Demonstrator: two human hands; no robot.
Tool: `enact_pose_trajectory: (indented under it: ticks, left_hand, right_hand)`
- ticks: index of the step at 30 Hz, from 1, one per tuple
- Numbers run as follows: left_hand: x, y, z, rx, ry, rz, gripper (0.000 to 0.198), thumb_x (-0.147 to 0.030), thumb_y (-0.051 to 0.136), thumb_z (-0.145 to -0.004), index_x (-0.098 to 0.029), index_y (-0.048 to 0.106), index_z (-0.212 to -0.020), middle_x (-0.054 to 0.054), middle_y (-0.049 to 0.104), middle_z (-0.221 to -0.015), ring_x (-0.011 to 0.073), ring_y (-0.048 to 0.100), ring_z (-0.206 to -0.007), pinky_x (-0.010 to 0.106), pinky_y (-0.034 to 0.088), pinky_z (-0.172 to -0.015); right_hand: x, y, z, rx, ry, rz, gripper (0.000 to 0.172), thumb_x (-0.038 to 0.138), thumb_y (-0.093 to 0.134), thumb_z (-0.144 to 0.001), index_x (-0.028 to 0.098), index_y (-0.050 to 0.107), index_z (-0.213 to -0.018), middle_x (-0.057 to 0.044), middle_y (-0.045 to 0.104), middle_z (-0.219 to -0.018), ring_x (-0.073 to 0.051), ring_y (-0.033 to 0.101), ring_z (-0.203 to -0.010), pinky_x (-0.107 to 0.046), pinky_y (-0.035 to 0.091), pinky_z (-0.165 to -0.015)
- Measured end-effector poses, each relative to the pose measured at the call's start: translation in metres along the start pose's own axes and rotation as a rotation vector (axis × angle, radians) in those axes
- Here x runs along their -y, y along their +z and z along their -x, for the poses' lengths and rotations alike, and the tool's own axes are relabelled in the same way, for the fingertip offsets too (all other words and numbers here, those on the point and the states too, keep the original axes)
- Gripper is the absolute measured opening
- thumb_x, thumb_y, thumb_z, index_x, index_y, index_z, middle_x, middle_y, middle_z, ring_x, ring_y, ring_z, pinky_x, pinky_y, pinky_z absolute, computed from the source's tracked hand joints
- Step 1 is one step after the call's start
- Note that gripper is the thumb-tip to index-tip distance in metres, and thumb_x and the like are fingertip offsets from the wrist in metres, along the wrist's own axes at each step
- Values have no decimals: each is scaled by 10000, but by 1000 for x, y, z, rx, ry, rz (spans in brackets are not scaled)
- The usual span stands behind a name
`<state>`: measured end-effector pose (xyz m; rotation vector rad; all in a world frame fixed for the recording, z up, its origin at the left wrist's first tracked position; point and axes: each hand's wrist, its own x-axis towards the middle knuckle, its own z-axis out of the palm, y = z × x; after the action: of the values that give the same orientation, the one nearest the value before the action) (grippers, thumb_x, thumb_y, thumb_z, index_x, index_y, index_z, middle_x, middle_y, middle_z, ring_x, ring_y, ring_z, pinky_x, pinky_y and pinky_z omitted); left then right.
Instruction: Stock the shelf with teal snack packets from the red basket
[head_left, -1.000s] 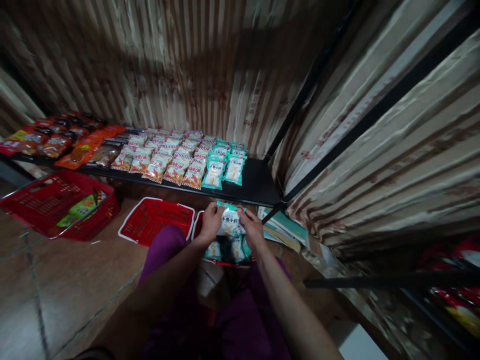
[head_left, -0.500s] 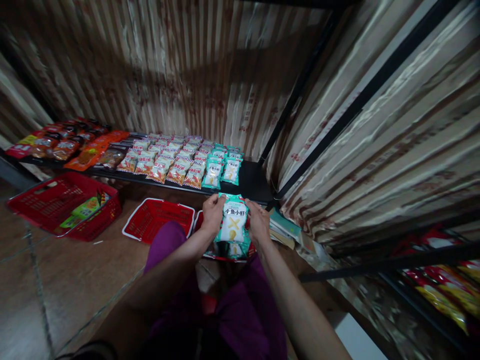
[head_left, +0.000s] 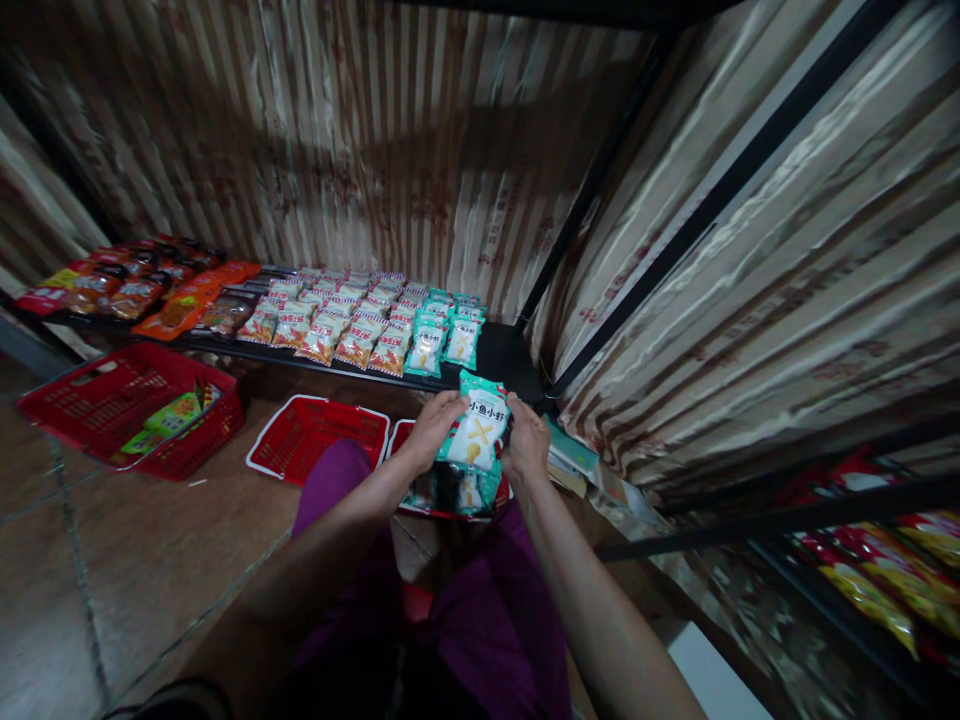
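A teal and white snack bag (head_left: pixel 481 428) with yellow pieces printed on it is held between my two hands, tilted a little. My left hand (head_left: pixel 437 428) grips its left edge and my right hand (head_left: pixel 528 436) grips its right edge. Below it stands a red basket (head_left: pixel 403 437) with more teal bags inside, partly hidden by my hands and the held bag. Beyond my hands, matching teal bags (head_left: pixel 463 341) lie in rows at the right part of the black shelf (head_left: pixel 499 358), beside rows of red and white snack bags (head_left: pixel 323 335).
On the shelf's left lie orange packets (head_left: pixel 178 305) and dark red packets (head_left: pixel 136 296). A second red basket (head_left: pixel 319 440) and a larger one holding green packs (head_left: pixel 172 412) stand on the floor. Books (head_left: pixel 574 450) lie right of my hands. Black shelf posts (head_left: pixel 600 185) rise before striped curtains.
Both hands have lifted the bag slightly forward and to the right, toward the shelf. The bag has tilted, its top leaning left.
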<state>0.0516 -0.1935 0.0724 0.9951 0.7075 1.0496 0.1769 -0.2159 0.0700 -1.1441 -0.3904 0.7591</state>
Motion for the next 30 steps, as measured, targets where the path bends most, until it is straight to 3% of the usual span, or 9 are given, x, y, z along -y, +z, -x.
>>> enact_pose_trajectory:
  ticks: [2, 5, 8, 10, 12, 15, 20, 30]
  left_hand:
    - [5, 0, 3, 81, -39, 40, 472, -442, 729, -639, -166, 623, -1007, 75, 676, -979, 185, 625, -853, 271, 489, -731]
    - [11, 0, 4, 55, -34, 37, 568, -424, 752, -621, -170, 584, -1101, 98, 672, -1043, 199, 642, -849, 298, 508, -725]
    - [13, -1, 2, 54, 30, -56, 537, -401, 721, -661, -177, 583, -1130, 93, 668, -1071, 209, 646, -867, 312, 516, -739]
    - [14, -2, 0, 59, 103, -167, 514, -367, 712, -677, -185, 594, -1142, 82, 668, -1083, 217, 641, -909, 320, 510, -789]
    - [15, -2, -1, 30, 179, -275, 509, -334, 718, -674, -201, 606, -1153, 70, 665, -1104, 225, 628, -964, 322, 493, -849]
    - [14, -2, 1, -10, 224, -325, 542, -314, 727, -670, -222, 596, -1188, 61, 652, -1145, 237, 605, -1036, 328, 463, -912]
    - [9, -6, 16, -2, 208, -377, 507, -334, 716, -686, -219, 615, -1169, 71, 660, -1136, 249, 599, -1036, 352, 433, -940]
    - [26, -10, 38, -60, 199, -359, 340, -346, 597, -777, -208, 684, -1075, 51, 715, -989, 225, 633, -906, 321, 462, -868]
  right_hand:
    - [-2, -2, -2, 12, 0, 18, 305, 432, 760, -559, 181, 652, -696, 8, 682, -591, -167, 620, -537, -280, 480, -497]
    - [2, -5, -6, 66, -32, 114, 357, 463, 733, -593, 183, 677, -806, -7, 705, -690, -168, 629, -603, -280, 488, -546]
    - [19, -6, -10, 192, -224, 314, 444, 462, 722, -618, 216, 686, -986, -27, 721, -902, -183, 640, -809, -297, 504, -702]
    - [34, -3, -13, 327, -385, 489, 381, 423, 742, -611, 237, 716, -942, -34, 708, -1000, -205, 604, -972, -331, 469, -851]
    - [46, 2, -17, 445, -470, 621, 280, 379, 764, -594, 252, 741, -843, -24, 716, -956, -208, 597, -978, -357, 426, -919]
    - [55, 10, -23, 536, -387, 645, 200, 378, 775, -575, 235, 743, -712, -9, 718, -753, -187, 624, -786, -343, 464, -806]
    - [55, 13, -32, 432, -293, 610, 298, 456, 754, -576, 180, 741, -688, -13, 702, -688, -149, 580, -612, -261, 429, -569]
    - [55, 9, -40, 353, -274, 582, 305, 461, 732, -590, 168, 730, -675, 25, 643, -568, -94, 489, -488, -215, 358, -472]
